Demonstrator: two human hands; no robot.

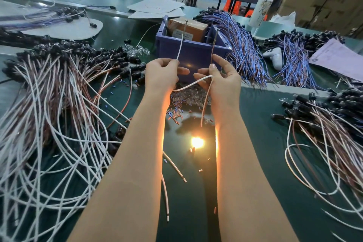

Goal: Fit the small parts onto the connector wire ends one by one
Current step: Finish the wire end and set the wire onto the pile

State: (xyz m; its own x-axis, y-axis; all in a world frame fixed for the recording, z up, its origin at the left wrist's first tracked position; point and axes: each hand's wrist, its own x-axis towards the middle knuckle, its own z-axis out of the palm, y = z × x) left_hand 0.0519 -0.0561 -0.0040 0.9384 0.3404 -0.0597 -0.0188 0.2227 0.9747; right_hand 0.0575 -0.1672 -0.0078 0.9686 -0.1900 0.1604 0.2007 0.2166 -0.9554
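1. Forearms (137, 153) reach toward blue bin (192, 55).
2. Before it, left hand (163, 73) pinches white wire (180, 50), right hand (221, 79) brown wire (213, 50).
3. Small parts (188, 94) lie just before bin; hold each end steady when fitting.

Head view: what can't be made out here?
All head view:
- Whether a small part sits at the fingertips of the left hand and right hand, which pinch the white wire and brown wire: hidden by fingers.
- Brown box label: print too small.
- Paper sheet: cut off by the right edge.
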